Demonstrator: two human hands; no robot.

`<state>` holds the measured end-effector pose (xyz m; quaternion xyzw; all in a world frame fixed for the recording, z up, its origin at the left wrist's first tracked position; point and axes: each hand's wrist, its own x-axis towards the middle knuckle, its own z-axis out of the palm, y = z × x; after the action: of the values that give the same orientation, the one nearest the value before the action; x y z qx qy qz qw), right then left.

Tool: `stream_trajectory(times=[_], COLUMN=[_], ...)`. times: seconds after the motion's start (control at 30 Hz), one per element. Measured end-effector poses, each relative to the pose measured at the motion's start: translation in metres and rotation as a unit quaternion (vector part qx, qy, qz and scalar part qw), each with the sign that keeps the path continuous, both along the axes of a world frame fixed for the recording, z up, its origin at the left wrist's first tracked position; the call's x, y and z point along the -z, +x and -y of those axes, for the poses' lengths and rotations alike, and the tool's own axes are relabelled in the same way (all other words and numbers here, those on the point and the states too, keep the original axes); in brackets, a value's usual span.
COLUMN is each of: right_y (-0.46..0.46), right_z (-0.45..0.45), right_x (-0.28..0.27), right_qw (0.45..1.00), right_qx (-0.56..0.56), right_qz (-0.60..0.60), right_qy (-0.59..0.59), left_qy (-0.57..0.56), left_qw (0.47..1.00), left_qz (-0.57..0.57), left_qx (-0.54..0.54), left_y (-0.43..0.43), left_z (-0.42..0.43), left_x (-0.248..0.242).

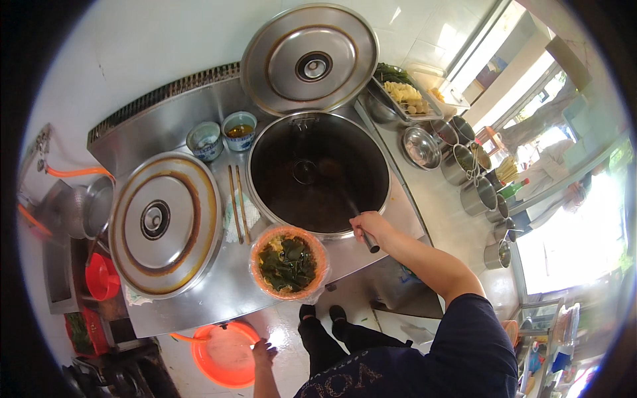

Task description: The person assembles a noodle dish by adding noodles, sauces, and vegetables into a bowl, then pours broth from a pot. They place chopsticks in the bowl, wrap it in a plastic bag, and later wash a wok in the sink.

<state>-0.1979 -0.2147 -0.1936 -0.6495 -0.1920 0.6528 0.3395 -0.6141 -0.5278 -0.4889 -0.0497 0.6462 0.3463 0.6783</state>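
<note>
With my right hand [371, 228] I grip the dark handle of a ladle, whose round bowl [304, 171] shows inside the deep steel stockpot [254, 199]. The pot holds dark liquid. Just in front of it, at the counter's edge, stands an orange bowl [321, 248] lined with clear plastic, filled with dark green leafy seaweed or greens and some yellowish food. My left hand [264, 350] hangs low, fingers apart, beside an orange-red basin [226, 355], with nothing seen in it. Two wooden chopsticks [239, 204] lie on a cloth left of the pot.
A large steel lid [164, 226] lies at left; another lid [343, 49] leans behind the pot. Two patterned bowls [205, 142] stand between them. At right are a food tray [415, 112], a steel bowl [421, 148], several steel canisters [477, 196] and a green bottle [513, 189].
</note>
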Motion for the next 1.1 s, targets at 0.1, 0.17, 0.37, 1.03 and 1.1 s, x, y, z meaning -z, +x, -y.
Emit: stream_trajectory(times=[0.1,0.17,0.37,1.03,1.1], right_y=[0.006,0.014,0.052,0.149,0.150], right_z=[0.018,0.031,0.069,0.203,0.210], right_x=[-0.014,-0.026,-0.069,-0.247,-0.250], right_qw=[0.999,0.997,0.987,0.921,0.916], right_qx=[-0.012,-0.039,-0.103,-0.382,-0.396], right_qz=[0.024,0.037,0.085,0.056,0.040], right_qy=[0.035,0.062,0.085,0.055,0.057], left_qy=[0.099,0.154,0.294,0.312,0.294], left_qw=[0.994,0.987,0.950,0.921,0.924], left_qz=[0.000,0.039,0.047,0.090,0.091], left_qx=[0.044,0.018,-0.090,-0.215,-0.228], left_y=[0.052,0.081,0.138,0.179,0.181], left_z=[-0.019,-0.039,-0.103,-0.132,-0.131], left_x=[-0.075,-0.119,-0.213,-0.231,-0.231])
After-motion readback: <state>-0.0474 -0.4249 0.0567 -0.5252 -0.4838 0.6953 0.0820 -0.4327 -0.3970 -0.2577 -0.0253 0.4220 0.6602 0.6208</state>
